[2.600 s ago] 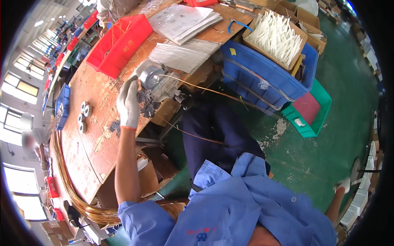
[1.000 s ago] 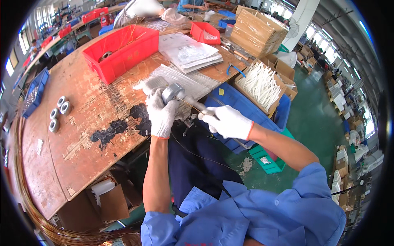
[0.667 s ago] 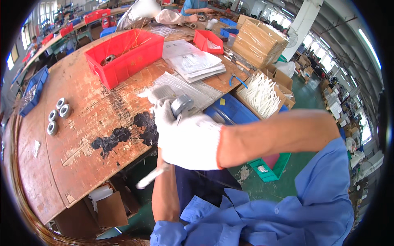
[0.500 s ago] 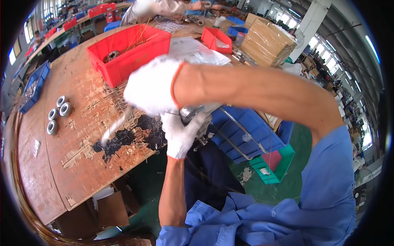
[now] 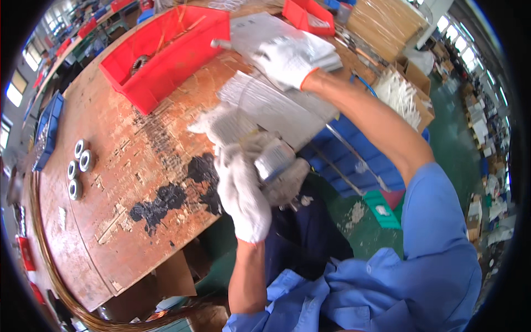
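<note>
My left hand (image 5: 243,193), in a white knit glove, is closed at the table's front edge, against a silver cylindrical metal part (image 5: 275,160). Greyish, soiled fabric (image 5: 287,182) covers the part's lower side, and most of my fingertips are hidden. Crumpled off-white cloth (image 5: 229,124) lies just beyond. Farther off to the right, my gloved right hand (image 5: 285,66) is closed over stacked plastic-wrapped sheets (image 5: 318,41). A pale, stick-like tool (image 5: 221,43) juts left from its fingers; motion blur hides its exact kind.
A red bin (image 5: 177,61) stands on the worn wooden table (image 5: 121,160), with several metal rings (image 5: 86,160) at left. A blue crate (image 5: 354,160) with metal rods sits right of my legs. Beyond are a small red bin (image 5: 310,19) and a cardboard box (image 5: 387,25).
My right hand has moved from above my left hand out to the far right, carrying the pale tool. The metal part and cloth are now uncovered to view. The camera view has shifted.
</note>
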`<state>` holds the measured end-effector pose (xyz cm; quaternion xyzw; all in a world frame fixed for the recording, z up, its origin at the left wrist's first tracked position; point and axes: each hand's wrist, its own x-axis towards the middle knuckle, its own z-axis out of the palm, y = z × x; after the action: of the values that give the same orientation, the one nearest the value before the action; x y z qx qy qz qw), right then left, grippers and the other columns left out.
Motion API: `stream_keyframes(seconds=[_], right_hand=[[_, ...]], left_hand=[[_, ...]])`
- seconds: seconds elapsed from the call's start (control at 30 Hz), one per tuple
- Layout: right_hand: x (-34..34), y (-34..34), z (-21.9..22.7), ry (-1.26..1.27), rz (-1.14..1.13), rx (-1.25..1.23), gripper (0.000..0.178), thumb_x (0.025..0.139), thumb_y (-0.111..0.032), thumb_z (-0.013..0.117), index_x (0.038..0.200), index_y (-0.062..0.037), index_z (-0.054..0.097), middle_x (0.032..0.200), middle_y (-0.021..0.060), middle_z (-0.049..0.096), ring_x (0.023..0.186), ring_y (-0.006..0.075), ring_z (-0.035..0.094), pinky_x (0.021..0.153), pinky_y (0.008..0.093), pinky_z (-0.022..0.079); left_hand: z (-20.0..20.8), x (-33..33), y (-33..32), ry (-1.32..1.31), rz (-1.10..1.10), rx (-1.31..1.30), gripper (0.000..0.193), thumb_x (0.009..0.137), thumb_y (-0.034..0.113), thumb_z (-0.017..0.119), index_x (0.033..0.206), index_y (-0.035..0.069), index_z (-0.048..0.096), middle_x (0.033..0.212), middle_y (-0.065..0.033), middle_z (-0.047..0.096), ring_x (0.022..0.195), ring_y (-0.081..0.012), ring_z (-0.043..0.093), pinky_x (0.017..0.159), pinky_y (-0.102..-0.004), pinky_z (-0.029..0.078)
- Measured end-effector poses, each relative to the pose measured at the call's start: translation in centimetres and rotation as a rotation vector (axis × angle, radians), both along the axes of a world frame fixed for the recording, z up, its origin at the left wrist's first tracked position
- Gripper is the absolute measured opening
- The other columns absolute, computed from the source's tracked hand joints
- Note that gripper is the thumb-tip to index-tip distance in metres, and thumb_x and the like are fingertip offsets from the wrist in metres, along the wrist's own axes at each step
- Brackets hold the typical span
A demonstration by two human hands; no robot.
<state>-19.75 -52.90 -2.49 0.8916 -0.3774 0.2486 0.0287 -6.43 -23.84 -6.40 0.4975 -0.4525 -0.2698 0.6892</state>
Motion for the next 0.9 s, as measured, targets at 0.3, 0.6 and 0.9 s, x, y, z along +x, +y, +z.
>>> stream_keyframes(seconds=[0.3,0.6,0.9], right_hand=[[-7.6,20.6,1.5,-0.353,-0.072,-0.058,0.038,0.100,-0.046,0.066,0.093,-0.0092,0.070,0.077,0.0163,0.069,0.075,0.0377,0.070,0.066,0.0491,0.054],[-6.3,31.3,-4.4,-0.706,-0.257,1.057,0.044,0.094,-0.046,0.074,0.097,-0.0029,0.068,0.074,0.0099,0.069,0.056,0.0239,0.067,0.053,0.0385,0.053],[-4.4,32.8,-1.6,-1.075,-0.084,1.181,0.037,0.091,-0.036,0.079,0.090,-0.0067,0.057,0.068,0.0008,0.055,0.045,0.0117,0.054,0.040,0.0305,0.041]], left_hand=[[1.2,1.1,-0.3,0.256,-0.080,0.173,0.045,0.113,0.037,0.047,0.117,0.001,0.072,0.104,-0.0060,0.070,0.091,-0.0125,0.061,0.085,-0.0282,0.049],[0.6,1.9,-0.9,0.372,-0.133,0.175,0.051,0.111,0.043,0.049,0.127,-0.002,0.068,0.112,-0.0095,0.071,0.093,-0.0134,0.065,0.080,-0.0293,0.054],[0.0,3.9,-2.3,0.378,-0.184,0.158,0.043,0.109,0.037,0.049,0.127,0.001,0.063,0.121,-0.0142,0.070,0.111,-0.0246,0.069,0.101,-0.0404,0.055]])
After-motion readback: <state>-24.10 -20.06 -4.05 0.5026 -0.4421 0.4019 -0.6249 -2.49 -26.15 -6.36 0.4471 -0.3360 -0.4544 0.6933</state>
